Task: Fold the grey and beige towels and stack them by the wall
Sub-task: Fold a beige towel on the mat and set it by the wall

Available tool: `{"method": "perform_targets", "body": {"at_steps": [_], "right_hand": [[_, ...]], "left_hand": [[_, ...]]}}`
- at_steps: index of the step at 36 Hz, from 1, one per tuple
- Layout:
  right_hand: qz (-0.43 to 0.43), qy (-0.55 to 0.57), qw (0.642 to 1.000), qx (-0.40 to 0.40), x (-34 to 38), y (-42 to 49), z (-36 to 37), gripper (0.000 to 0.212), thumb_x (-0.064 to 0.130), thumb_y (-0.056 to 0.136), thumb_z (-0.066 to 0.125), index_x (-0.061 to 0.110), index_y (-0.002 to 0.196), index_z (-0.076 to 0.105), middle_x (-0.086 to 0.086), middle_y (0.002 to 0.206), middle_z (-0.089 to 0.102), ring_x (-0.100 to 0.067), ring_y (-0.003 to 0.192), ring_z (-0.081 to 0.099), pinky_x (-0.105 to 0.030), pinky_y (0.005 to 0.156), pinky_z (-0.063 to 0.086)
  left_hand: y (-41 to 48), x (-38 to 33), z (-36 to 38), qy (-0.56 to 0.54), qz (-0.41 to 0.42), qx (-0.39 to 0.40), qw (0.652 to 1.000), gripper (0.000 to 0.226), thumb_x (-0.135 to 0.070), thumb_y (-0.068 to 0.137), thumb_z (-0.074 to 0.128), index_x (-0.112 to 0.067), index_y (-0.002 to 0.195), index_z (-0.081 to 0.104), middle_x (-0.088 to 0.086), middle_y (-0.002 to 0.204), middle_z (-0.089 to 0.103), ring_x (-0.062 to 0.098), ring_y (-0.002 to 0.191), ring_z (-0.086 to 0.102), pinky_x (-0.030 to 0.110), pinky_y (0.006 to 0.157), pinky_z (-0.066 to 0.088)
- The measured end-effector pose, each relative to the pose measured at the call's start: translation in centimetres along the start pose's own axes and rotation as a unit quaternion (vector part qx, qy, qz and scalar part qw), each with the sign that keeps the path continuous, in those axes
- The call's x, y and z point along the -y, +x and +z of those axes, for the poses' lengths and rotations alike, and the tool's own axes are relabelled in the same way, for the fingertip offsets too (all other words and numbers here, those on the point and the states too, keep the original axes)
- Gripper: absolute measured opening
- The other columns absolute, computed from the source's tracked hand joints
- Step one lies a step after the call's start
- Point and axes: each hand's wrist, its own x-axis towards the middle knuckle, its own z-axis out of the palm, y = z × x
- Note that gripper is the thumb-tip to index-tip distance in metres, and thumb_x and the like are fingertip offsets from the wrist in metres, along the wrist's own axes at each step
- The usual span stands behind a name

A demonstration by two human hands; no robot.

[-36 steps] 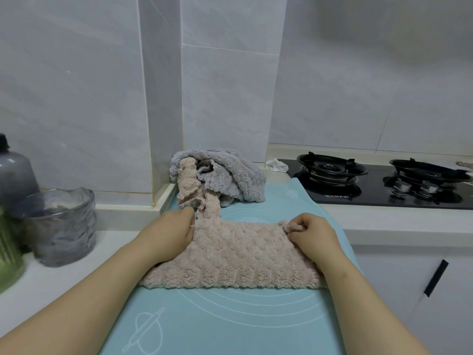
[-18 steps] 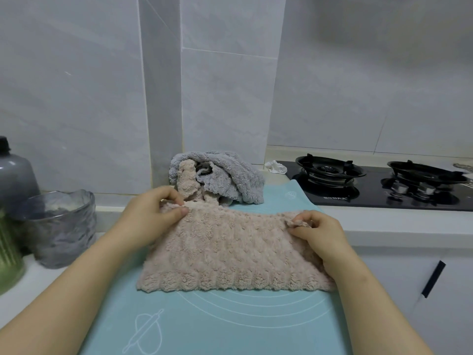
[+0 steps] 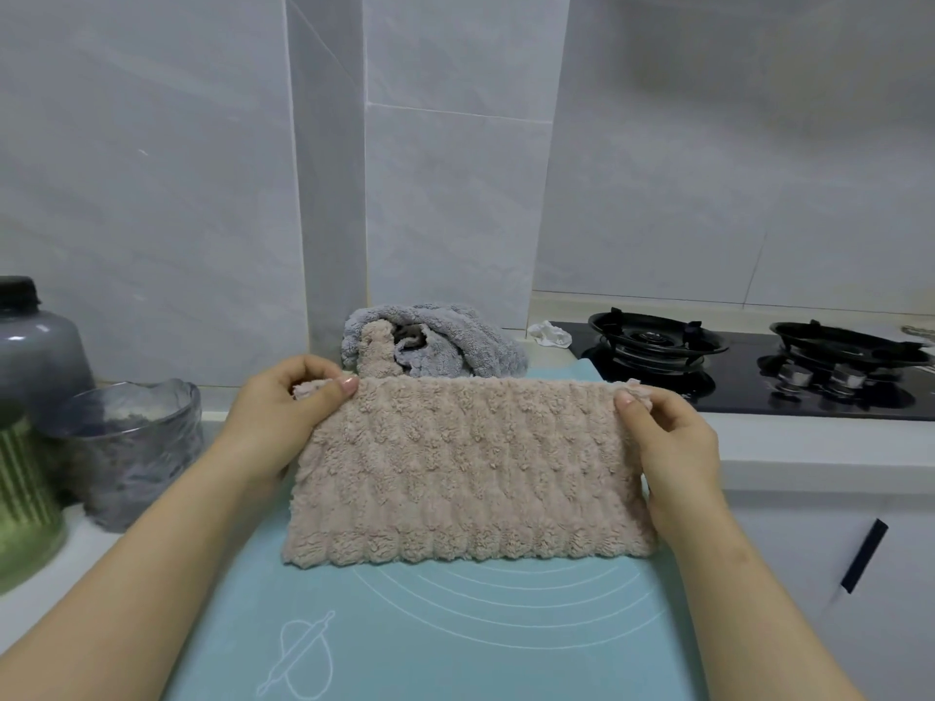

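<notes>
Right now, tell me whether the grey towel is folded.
Not folded: the grey towel lies crumpled in a heap by the wall.

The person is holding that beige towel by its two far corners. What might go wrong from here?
1. A beige strip, seemingly part of the beige towel, runs up onto the crumpled grey towel. Pulling the fold over could drag that heap along or leave the strip sticking out.
2. The left hand and right hand pinch only the corners, so a slip on either side might leave the fold crooked.
</notes>
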Motion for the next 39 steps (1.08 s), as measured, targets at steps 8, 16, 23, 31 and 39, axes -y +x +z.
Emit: {"method": "perform_targets", "body": {"at_steps": [8, 16, 23, 31, 39], "right_hand": [[-0.028, -0.048, 0.998, -0.001, -0.3, 0.1, -0.1, 0.016, 0.012, 0.088, 0.061, 0.024, 0.078, 0.061, 0.004, 0.088, 0.063, -0.012, 0.090, 0.057, -0.027, 0.086, 0.044], [-0.038, -0.067, 0.997, -0.004, -0.4, 0.1, -0.3, 0.014, 0.013, 0.089, 0.061, 0.024, 0.080, 0.061, 0.004, 0.091, 0.063, -0.012, 0.092, 0.057, -0.027, 0.086, 0.044], [-0.027, -0.108, 0.994, -0.007, -0.6, 0.4, -0.3, 0.017, 0.015, 0.090, 0.060, 0.026, 0.077, 0.060, 0.003, 0.086, 0.062, -0.014, 0.087, 0.055, -0.029, 0.082, 0.043], [0.105, -0.313, 0.939, 0.099, -1.4, -0.1, -0.6, 0.028, 0.027, 0.086, 0.056, 0.027, 0.109, 0.041, -0.005, 0.082, 0.063, -0.021, 0.065, 0.056, -0.029, 0.059, 0.043], [0.087, -0.338, 0.924, 0.157, -0.4, -0.6, -0.6, 0.034, 0.000, 0.081, 0.048, 0.030, 0.096, 0.044, -0.009, 0.059, 0.062, -0.018, 0.036, 0.044, -0.021, 0.038, 0.034]], "left_hand": [[-0.4, 0.5, 0.1, 0.067, -0.071, 0.131, 0.987, 0.027, -0.002, 0.082, 0.065, -0.025, 0.093, 0.056, 0.007, 0.083, 0.049, 0.013, 0.058, 0.046, 0.016, 0.038, 0.037], [-0.3, 0.7, -0.3, 0.126, -0.017, 0.105, 0.986, 0.023, 0.002, 0.078, 0.068, -0.018, 0.089, 0.063, -0.008, 0.046, 0.044, 0.007, 0.041, 0.041, 0.011, 0.041, 0.037], [0.2, 1.1, 0.3, 0.067, -0.009, 0.043, 0.997, 0.020, -0.015, 0.092, 0.055, -0.029, 0.082, 0.065, 0.010, 0.076, 0.058, 0.020, 0.066, 0.050, 0.028, 0.060, 0.039], [-0.4, 1.8, 0.5, 0.225, -0.039, 0.204, 0.952, 0.056, -0.003, 0.083, 0.065, -0.034, 0.121, 0.038, -0.003, 0.104, 0.049, 0.003, 0.070, 0.053, 0.012, 0.059, 0.043], [0.2, 2.4, -0.2, 0.331, -0.027, 0.166, 0.929, 0.023, -0.005, 0.086, 0.062, -0.027, 0.081, 0.063, -0.001, 0.067, 0.051, 0.017, 0.053, 0.044, 0.025, 0.051, 0.038]]}}
